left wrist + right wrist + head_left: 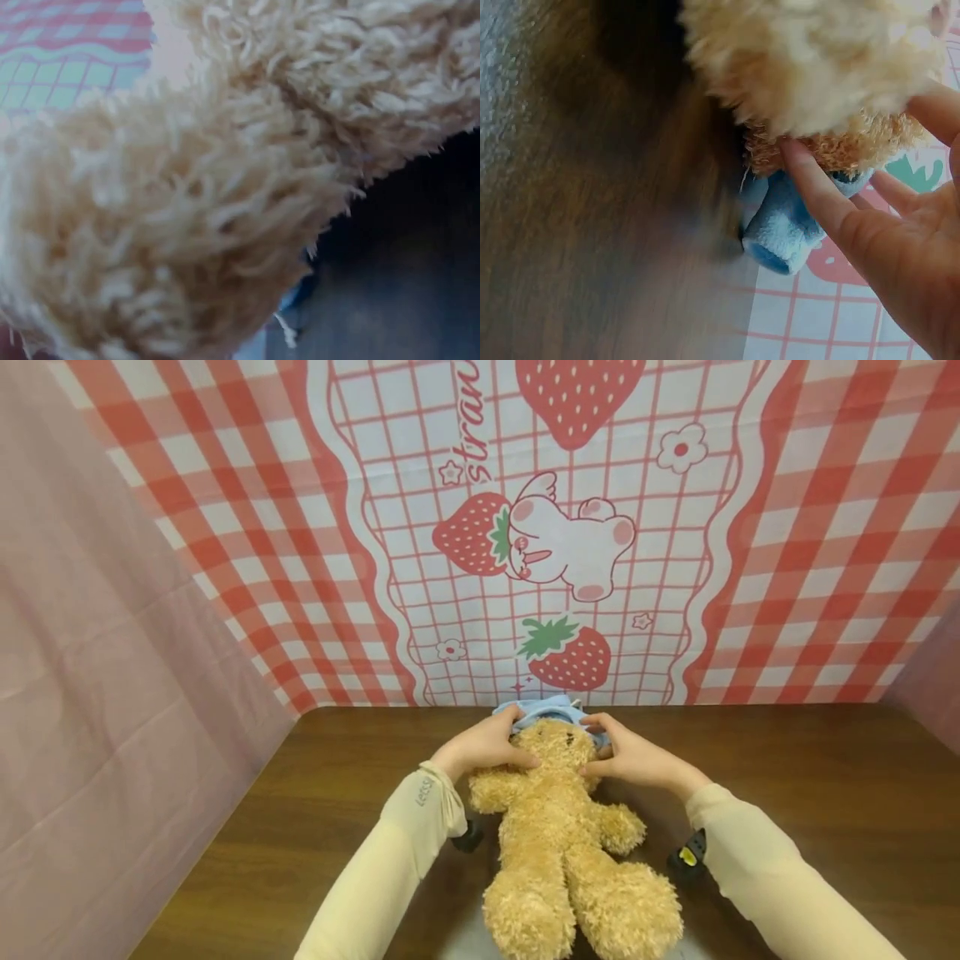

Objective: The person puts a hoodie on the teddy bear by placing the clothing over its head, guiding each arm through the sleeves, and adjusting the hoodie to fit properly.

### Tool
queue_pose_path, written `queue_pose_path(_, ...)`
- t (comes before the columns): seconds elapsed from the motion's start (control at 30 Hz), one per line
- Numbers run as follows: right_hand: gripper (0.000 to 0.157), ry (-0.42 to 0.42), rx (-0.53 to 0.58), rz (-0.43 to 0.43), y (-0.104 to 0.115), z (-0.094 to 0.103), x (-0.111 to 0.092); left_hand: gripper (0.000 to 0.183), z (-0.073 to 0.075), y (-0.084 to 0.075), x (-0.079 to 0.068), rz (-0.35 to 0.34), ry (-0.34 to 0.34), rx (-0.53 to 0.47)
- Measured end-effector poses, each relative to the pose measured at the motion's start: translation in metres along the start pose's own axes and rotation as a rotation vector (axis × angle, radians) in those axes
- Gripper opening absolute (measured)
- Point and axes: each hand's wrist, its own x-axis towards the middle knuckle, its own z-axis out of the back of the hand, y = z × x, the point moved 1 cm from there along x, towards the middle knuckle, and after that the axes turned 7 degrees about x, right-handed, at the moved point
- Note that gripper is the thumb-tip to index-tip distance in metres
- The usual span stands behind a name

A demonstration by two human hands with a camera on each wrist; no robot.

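A curly-furred tan teddy bear (555, 827) lies on its back with its head away from me. A small light-blue doll garment (555, 705) is bunched at the top of its head. From the left, my left hand (487, 745) grips the garment's edge, its thumb against the bear's cheek. Opposite it, my right hand (641, 758) holds the garment's other side, thumb on the bear's head. In the right wrist view a tube-like blue sleeve (776, 236) hangs beside the right fingers. Bear fur (172, 202) fills most of the left wrist view, and the left hand is hidden there.
The brown wooden table (300, 827) carries a pale flat item (472, 939) partly under the bear's legs. Behind it rises a red-and-white strawberry cloth (360, 610), with a pink curtain (112, 693) at the left. Dark wrist devices (688, 853) sit below both forearms.
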Motion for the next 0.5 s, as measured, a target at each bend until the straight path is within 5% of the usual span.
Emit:
queue_pose_path(0.3, 0.083, -0.034, -0.036, -0.024, 0.004, 0.002, -0.015, 0.076, -0.018, 0.014, -0.001, 0.007, 0.039, -0.265)
queue_pose_path(0.5, 0.083, -0.064, -0.08, 0.047, 0.008, 0.003, -0.024, 0.073, -0.031, 0.023, -0.001, 0.004, 0.069, -0.388)
